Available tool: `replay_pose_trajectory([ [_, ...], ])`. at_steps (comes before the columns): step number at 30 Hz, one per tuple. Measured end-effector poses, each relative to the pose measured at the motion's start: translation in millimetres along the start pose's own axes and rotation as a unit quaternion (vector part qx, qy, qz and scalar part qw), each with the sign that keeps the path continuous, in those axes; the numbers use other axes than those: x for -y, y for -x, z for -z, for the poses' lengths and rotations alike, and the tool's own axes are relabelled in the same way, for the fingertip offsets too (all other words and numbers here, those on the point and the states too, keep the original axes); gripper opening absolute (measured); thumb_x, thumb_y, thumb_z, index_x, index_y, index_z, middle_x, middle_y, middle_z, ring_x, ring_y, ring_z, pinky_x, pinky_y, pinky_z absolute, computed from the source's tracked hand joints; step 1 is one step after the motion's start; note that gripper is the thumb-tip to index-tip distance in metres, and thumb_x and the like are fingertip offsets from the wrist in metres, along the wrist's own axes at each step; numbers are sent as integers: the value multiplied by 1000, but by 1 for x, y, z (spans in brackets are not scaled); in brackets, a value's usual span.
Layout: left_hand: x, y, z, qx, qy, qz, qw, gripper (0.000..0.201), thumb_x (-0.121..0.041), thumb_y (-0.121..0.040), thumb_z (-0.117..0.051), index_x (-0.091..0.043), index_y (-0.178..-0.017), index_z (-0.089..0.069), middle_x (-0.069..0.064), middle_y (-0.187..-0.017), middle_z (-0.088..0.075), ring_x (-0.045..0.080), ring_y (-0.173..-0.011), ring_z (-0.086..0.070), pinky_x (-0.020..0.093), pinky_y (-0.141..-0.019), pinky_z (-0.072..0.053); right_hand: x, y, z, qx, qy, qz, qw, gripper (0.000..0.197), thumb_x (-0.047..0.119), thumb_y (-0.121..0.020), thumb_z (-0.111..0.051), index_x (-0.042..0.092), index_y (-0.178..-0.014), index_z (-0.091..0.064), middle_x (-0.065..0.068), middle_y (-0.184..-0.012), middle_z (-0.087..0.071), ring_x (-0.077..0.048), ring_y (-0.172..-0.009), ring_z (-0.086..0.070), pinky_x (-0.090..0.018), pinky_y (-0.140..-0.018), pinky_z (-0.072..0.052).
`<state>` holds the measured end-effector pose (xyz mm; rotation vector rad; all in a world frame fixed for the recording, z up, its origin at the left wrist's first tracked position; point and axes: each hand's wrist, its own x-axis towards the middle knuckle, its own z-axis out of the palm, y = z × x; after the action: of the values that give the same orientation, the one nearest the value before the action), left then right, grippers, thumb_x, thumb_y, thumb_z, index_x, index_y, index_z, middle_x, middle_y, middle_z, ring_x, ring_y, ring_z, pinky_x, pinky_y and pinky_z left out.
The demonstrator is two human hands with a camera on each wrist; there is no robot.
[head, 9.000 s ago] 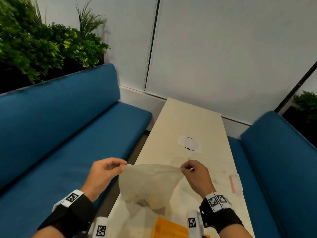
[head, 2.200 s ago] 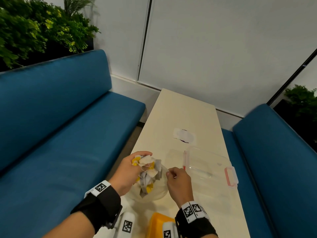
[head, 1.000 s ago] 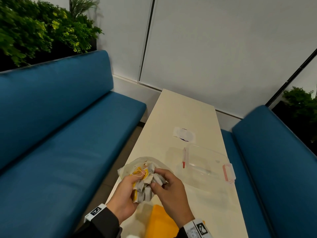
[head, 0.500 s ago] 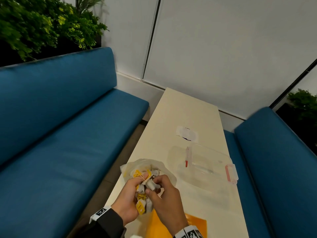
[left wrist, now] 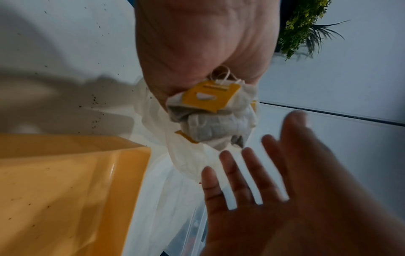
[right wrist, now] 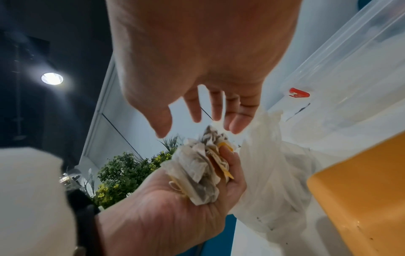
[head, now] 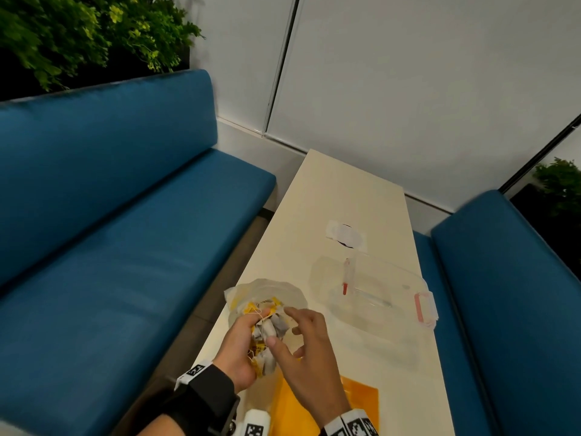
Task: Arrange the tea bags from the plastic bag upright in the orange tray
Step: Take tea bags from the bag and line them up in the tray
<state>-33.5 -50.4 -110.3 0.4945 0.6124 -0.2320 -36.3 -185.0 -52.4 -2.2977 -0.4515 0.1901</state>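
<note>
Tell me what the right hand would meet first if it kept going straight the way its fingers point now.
Most likely the crumpled bundle of white paper tea bags with yellow tags that the left hand grips. The right hand is spread open, its fingers aimed at the bundle's top; whether they already touch it is unclear.

Plastic bag [head: 267,289] beyond tray [head: 358,401] on table [head: 345,190] (clear box [head: 377,297] rightward)

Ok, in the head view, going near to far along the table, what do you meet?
Orange tray → left hand gripping the bunch of tea bags → plastic bag → white sticker on the table.
</note>
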Motion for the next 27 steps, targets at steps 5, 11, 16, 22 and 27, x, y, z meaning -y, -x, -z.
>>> replay_pose_trajectory([
  [5, 0, 1, -1, 0, -12, -2, 1000, 38, -30, -90, -66, -7, -118, -74, 19, -117, -73, 37, -105, -71, 42, -82, -59, -2, 15, 0, 82, 88, 114, 986, 42, 47, -83, -68, 46, -124, -58, 23, -126, -28, 6, -119, -38, -11, -92, -44],
  [11, 1, -1, 0, 2, 10, -12, 1000, 43, -27, -90, -67, -5, -127, -69, 17, -107, -73, 33, -88, -72, 41, -76, -59, -3, 13, -7, 87, 142, 137, 977, 16, 37, -91, -63, 33, -107, -67, 17, -121, -31, 1, -118, -34, -9, -92, -40],
  [16, -3, 4, 1, 5, 19, -14, 1000, 43, -24, -91, -66, -4, -129, -66, 20, -118, -71, 38, -101, -71, 51, -88, -58, -2, 19, 4, 39, 100, 151, 983, 10, 37, -85, -64, 34, -95, -62, 26, -109, -36, 1, -110, -39, -8, -85, -39],
  [22, -4, 7, 5, -24, -2, -31, 999, 35, -27, -90, -70, -10, -120, -69, 15, -100, -73, 23, -75, -64, 29, -54, -55, -13, 19, 26, 1, 36, 118, 992, 13, 24, -88, -68, 34, -93, -60, 16, -91, -58, -5, -85, -57, -10, -69, -39],
  [27, -9, 16, 9, -17, -13, -15, 1000, 30, -26, -90, -71, -13, -116, -69, 14, -96, -70, 21, -70, -63, 26, -46, -54, -31, 21, 31, 13, 15, 55, 998, 14, 19, -87, -71, 31, -86, -64, 14, -86, -65, -8, -82, -62, -13, -67, -45],
])
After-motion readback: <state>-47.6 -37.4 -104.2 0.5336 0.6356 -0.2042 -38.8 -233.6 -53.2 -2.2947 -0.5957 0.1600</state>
